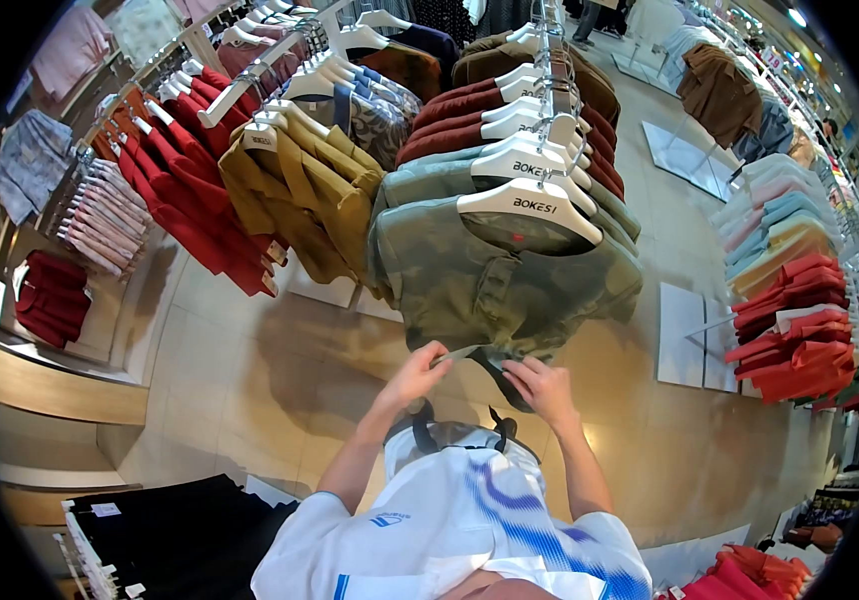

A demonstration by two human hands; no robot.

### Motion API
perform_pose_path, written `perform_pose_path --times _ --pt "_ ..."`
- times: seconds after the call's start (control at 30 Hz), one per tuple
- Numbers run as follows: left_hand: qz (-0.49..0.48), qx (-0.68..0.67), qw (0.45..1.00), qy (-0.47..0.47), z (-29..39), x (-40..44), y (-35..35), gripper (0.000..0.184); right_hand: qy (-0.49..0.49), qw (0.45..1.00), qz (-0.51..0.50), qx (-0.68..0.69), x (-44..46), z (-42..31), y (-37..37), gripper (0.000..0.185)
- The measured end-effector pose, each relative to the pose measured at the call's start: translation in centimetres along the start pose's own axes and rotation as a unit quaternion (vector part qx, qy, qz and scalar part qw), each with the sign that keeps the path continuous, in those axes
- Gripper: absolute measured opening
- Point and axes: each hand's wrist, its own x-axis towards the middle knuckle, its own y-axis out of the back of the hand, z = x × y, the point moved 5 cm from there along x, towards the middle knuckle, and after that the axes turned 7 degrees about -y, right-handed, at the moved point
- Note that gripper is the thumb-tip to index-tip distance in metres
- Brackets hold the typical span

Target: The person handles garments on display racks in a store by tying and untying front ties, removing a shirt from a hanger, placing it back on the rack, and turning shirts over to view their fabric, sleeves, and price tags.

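Note:
A green camouflage shirt [495,285] hangs facing me on a white hanger [530,205] marked BOKESI, at the front end of a rail. My left hand [418,374] is closed on the shirt's lower hem, just left of its middle. On the other side of the front opening, my right hand [544,388] pinches the hem too. Between the two hands the hem edges part a little. Right behind this shirt hang pale green-grey shirts [420,180] on matching hangers, followed by dark red ones [455,118].
Mustard jackets [300,190] and red garments [175,185] hang on the left. Black garments [185,535] lie at lower left. Along the right wall are coral-red clothes [800,330] and white floor panels [685,330]. Tiled floor [220,370] shows below the racks.

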Motion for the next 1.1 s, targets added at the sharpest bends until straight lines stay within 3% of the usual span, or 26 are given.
perform_pose_path --times 0.07,0.17,0.33,0.4,0.5,0.6,0.67,0.7,0.77,0.8,0.87,0.9,0.97,1.1 --pt "-0.004 -0.037 0.999 0.008 0.7 0.3 -0.7 0.018 0.057 0.998 -0.003 -0.03 0.2 -1.3 -0.3 0.014" --pt "-0.012 -0.053 0.998 0.009 0.9 0.9 -2.1 0.015 0.061 0.997 0.023 0.036 1.1 -2.8 -0.4 0.012" --pt "0.024 -0.054 0.997 -0.047 1.3 1.8 -3.2 0.017 0.058 0.998 -0.004 0.018 1.2 -3.4 -0.6 0.015" --pt "0.028 -0.059 0.997 -0.03 1.6 1.7 -3.0 0.017 0.053 0.998 -0.011 0.024 0.9 -3.1 -0.6 0.016" --pt "0.032 -0.064 0.997 -0.005 1.4 1.5 -2.8 0.018 0.02 0.997 -0.03 0.07 0.3 -2.4 -0.7 0.019" --pt "0.042 -0.072 0.997 -0.006 0.9 1.6 -2.9 0.019 -0.037 0.988 0.013 0.152 -0.2 -1.5 -0.7 0.018" --pt "0.05 -0.082 0.995 -0.015 0.5 1.7 -3.1 0.019 -0.154 0.97 -0.038 0.186 -0.7 0.0 -1.9 0.018" --pt "0.045 -0.077 0.996 -0.005 0.7 1.7 -3.1 0.019 -0.153 0.97 -0.038 0.186 -0.7 -0.1 -1.9 0.018" --pt "0.043 -0.073 0.996 0.004 0.8 1.7 -3.3 0.019 -0.238 0.934 -0.08 0.254 -0.9 0.1 -2.8 0.018" --pt "0.036 -0.075 0.997 -0.001 0.8 1.7 -3.4 0.018 -0.236 0.934 -0.081 0.254 -1.2 0.4 -3.9 0.018" --pt "0.032 -0.076 0.997 -0.007 0.6 1.8 -3.6 0.017 -0.29 0.825 -0.072 0.48 -2.1 1.8 -7.4 0.017" --pt "0.033 -0.088 0.995 -0.011 0.5 1.9 -3.8 0.016 -0.288 0.826 -0.074 0.48 -2.1 1.4 -7.6 0.017" --pt "0.037 -0.1 0.994 -0.015 0.2 2.1 -4.1 0.015 -0.344 0.725 -0.082 0.591 -2.3 0.7 -8.6 0.017" --pt "0.046 -0.091 0.995 -0.02 0.1 2.0 -4.4 0.014 -0.374 0.684 -0.043 0.625 -2.5 0.7 -9.2 0.016"
